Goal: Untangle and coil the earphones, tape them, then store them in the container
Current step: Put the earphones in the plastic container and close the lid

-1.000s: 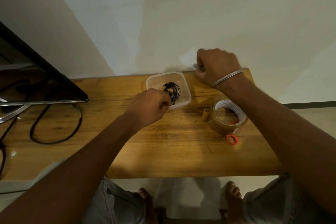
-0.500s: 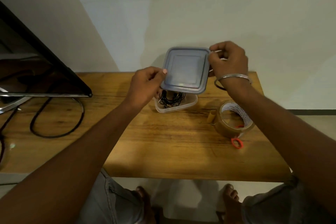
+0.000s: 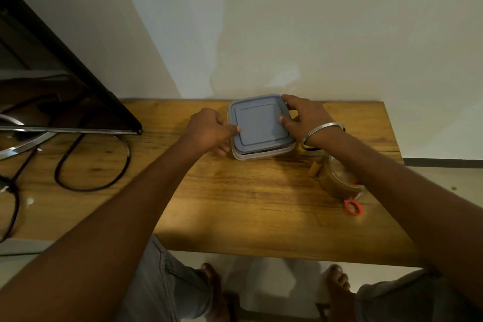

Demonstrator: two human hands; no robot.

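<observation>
Two hands on it: our left hand (image 3: 209,129) and right hand (image 3: 304,115) grasp the lid (image 3: 258,123) atop the container (image 3: 261,154) at twelve o'clock; uneven pressure might leave one corner unsealed.

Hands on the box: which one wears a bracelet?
The right hand, resting on the far right corner of the grey lid, has a thin metal bracelet on its wrist. The left hand, at the lid's left edge, is bare.

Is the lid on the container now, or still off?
On. The grey lid sits flat over the clear container, with both hands at its edges. Whether it has snapped fully shut, I cannot tell.
</observation>
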